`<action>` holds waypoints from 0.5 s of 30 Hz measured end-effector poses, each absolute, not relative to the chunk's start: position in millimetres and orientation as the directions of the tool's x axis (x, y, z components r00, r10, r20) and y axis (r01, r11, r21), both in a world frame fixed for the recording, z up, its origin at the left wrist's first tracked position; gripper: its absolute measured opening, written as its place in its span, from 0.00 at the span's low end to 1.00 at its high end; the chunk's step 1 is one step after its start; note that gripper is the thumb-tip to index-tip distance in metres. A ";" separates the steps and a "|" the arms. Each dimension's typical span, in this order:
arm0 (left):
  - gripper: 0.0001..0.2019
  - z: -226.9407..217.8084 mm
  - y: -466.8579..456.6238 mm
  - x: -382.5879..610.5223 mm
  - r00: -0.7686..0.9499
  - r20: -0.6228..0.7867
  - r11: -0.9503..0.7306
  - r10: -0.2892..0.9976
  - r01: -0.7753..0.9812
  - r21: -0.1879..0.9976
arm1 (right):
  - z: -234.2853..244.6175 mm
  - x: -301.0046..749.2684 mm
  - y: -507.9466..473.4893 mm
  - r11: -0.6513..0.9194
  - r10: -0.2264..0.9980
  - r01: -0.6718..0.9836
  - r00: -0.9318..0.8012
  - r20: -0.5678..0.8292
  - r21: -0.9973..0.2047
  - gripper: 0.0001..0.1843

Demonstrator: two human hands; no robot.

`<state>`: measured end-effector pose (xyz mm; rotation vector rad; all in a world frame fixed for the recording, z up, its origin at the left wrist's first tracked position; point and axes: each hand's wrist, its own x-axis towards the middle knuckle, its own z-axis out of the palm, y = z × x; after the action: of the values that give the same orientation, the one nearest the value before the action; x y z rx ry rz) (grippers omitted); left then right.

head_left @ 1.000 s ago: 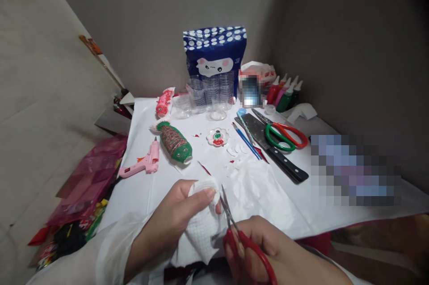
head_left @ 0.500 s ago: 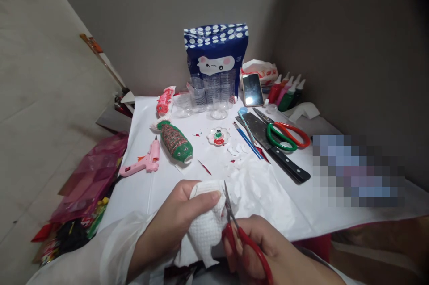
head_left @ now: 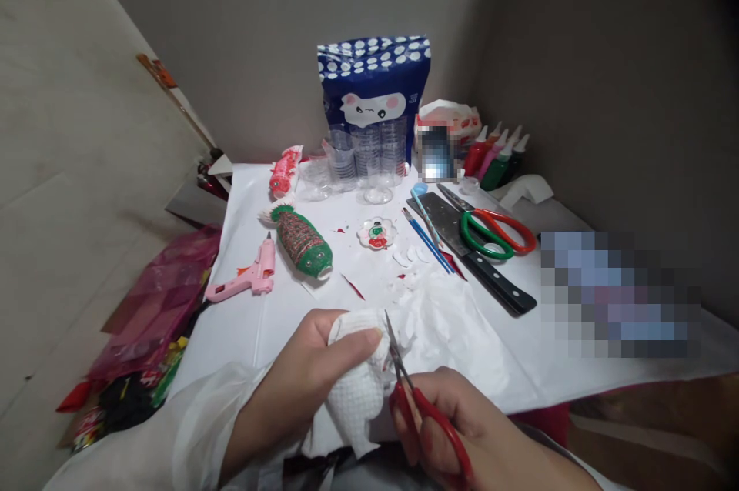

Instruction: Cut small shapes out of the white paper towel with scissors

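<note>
My left hand point(head_left: 305, 379) pinches a folded piece of white tissue paper point(head_left: 356, 391) near the table's front edge, thumb on top. My right hand point(head_left: 462, 429) grips small red-handled scissors point(head_left: 419, 399); their blades point up and touch the tissue's right edge. Small white cut pieces point(head_left: 407, 256) lie on the white table cover point(head_left: 259, 322) just beyond the hands.
Further back lie a green fish-shaped bottle craft point(head_left: 303, 242), a pink glue gun point(head_left: 248, 278), a red fish craft point(head_left: 282, 172), a paint palette point(head_left: 376, 233), brushes point(head_left: 427, 241), a cleaver point(head_left: 473, 256), large red-green scissors point(head_left: 490, 231), stacked clear cups point(head_left: 363, 156), a blue tissue pack point(head_left: 374, 87) and paint bottles point(head_left: 496, 155). Pink bags point(head_left: 155, 306) lie left.
The tissue has been gathered tighter in my left hand and the scissors have closed in against its right edge. Both hands stay at the front edge.
</note>
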<state>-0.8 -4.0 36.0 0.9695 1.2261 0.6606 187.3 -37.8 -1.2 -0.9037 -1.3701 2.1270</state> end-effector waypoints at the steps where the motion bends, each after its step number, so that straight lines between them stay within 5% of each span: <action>1: 0.17 36.7 -3.8 -0.5 0.241 -0.465 0.460 0.852 0.079 0.884 | -0.7 187.8 -37.6 -0.378 0.678 -0.018 -0.687 -0.263 -0.926 0.30; 9: 0.14 41.0 -4.1 2.5 0.232 -0.457 0.454 0.859 0.067 0.888 | -4.3 194.6 -35.4 -0.326 0.672 -0.085 -0.722 -0.167 -0.942 0.33; 15: 0.15 41.1 -1.2 0.7 0.342 -0.461 0.445 0.819 0.128 0.886 | -5.7 198.5 -34.3 -0.355 0.667 -0.049 -0.713 -0.217 -0.934 0.23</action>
<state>0.7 -1.2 41.1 1.0354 1.1546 0.5732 198.5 -34.3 -5.7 -0.8199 -1.4222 2.1071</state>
